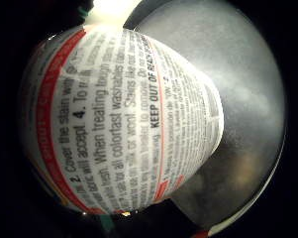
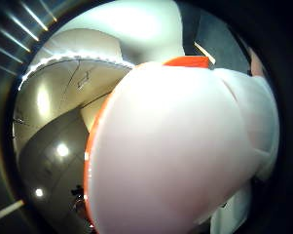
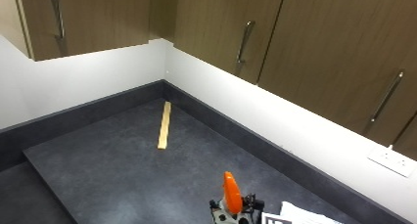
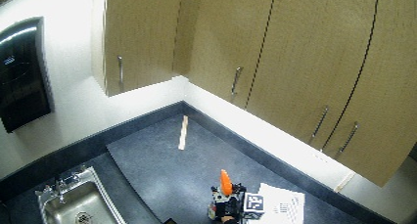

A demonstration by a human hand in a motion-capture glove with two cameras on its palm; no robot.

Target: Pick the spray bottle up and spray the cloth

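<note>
A spray bottle (image 3: 228,190) with an orange spray head stands upright at the near edge of the dark countertop (image 3: 130,170). My gloved right hand (image 3: 236,210) grips it just below the orange head. Both palm views are filled by the bottle: its printed white and red label (image 1: 124,119) in the little finger side view, and its white shoulder with an orange rim (image 2: 175,156) in the thumb side view. A white cloth (image 3: 305,215) lies flat on the counter just right of the hand, also seen as the white cloth (image 4: 283,204) in the wide view.
A light wooden stick (image 3: 164,124) lies on the counter toward the back corner. Wall cupboards with metal handles (image 3: 242,40) hang above the counter. A steel sink (image 4: 78,207) is at the left and a black dispenser (image 4: 23,72) hangs on the wall.
</note>
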